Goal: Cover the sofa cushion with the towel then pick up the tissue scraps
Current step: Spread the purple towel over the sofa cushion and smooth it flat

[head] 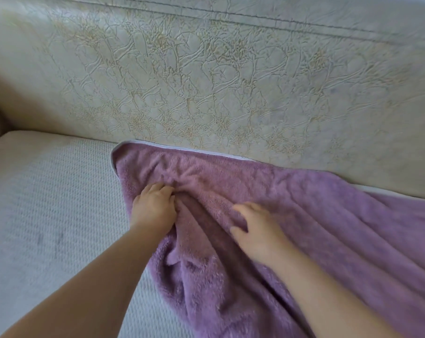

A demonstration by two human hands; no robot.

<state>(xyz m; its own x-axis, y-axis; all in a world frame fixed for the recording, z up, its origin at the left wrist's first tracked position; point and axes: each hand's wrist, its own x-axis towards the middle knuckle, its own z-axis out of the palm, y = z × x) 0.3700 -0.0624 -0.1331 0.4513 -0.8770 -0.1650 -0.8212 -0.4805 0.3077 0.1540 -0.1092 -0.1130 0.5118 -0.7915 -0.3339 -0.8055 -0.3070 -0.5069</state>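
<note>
While left hand (155, 203) bunches purple towel (292, 215) at 10 o'clock and right hand (257, 228) lies flat, fingers spread, over half-covered sofa cushion (48, 191): soft, light, floppy; grab hemmed edge, no scraps visible.

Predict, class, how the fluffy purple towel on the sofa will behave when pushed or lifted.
The fluffy purple towel is probably floppy: it bunches into folds beside the left hand. Likely not slippery, since its pile looks plush. It would likely drape, not hold shape.
</note>
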